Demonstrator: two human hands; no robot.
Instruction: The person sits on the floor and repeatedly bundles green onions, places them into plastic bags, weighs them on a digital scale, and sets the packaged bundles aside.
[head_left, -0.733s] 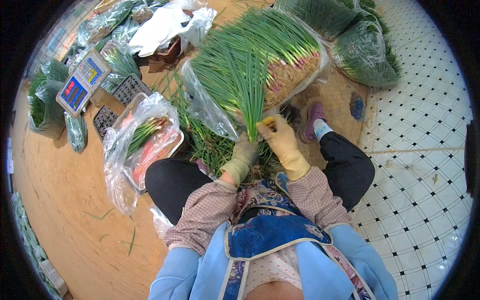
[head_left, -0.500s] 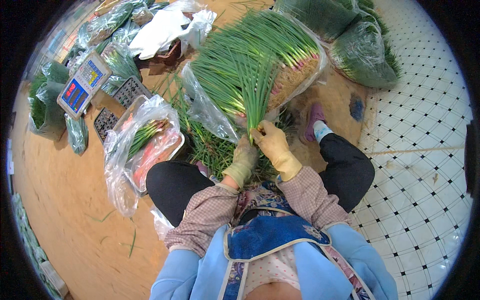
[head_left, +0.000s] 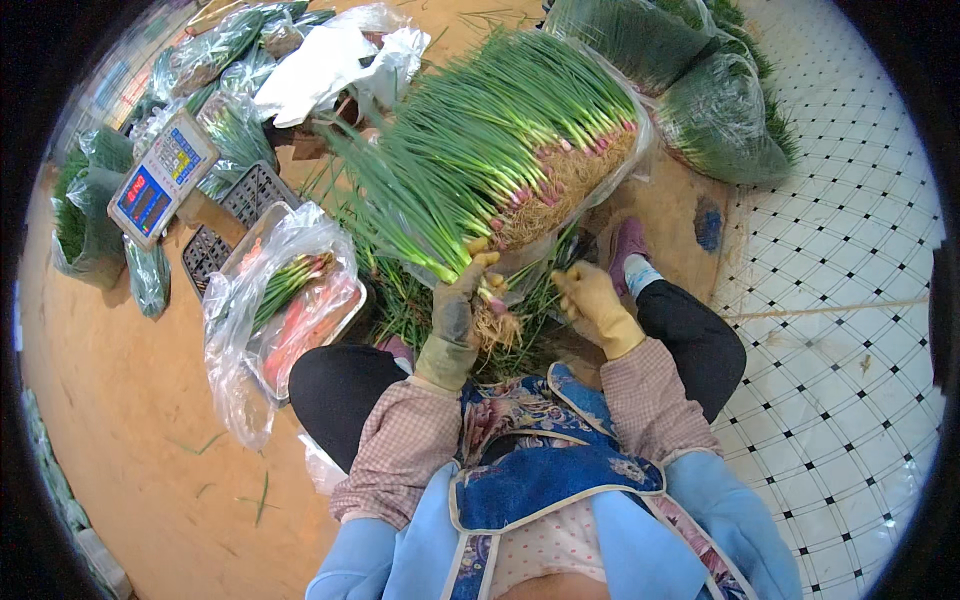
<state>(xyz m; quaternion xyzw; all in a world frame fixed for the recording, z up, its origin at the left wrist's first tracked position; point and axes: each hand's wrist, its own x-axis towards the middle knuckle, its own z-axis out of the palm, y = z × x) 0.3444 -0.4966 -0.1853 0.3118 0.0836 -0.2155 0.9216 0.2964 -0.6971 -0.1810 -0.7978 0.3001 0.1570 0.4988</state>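
Note:
My left hand [head_left: 453, 322], in a stained yellowish glove, is closed round the lower stems of a small bunch of spring onions [head_left: 418, 240]. Their green leaves fan toward the far left, and the roots hang beside my palm. To its right my right hand [head_left: 597, 303], also gloved, is apart from the bunch with its fingers curled together; whatever they may hold is too small to make out. Just beyond both hands lies a big heap of spring onions [head_left: 530, 110] on clear plastic, pinkish bulbs and tan roots toward the right.
Loose green trimmings [head_left: 400, 300] lie beneath my hands. At left stand a plastic-lined tray [head_left: 352, 306] holding a few spring onions, a digital scale [head_left: 163, 178] and a dark crate [head_left: 262, 196]. Bagged greens [head_left: 725, 115] sit far right, near a tiled floor [head_left: 830, 400].
My hands have separated: the right moved right, away from the bunch. My left hand has shifted left, and the bunch it holds now tilts to the far left with its roots showing.

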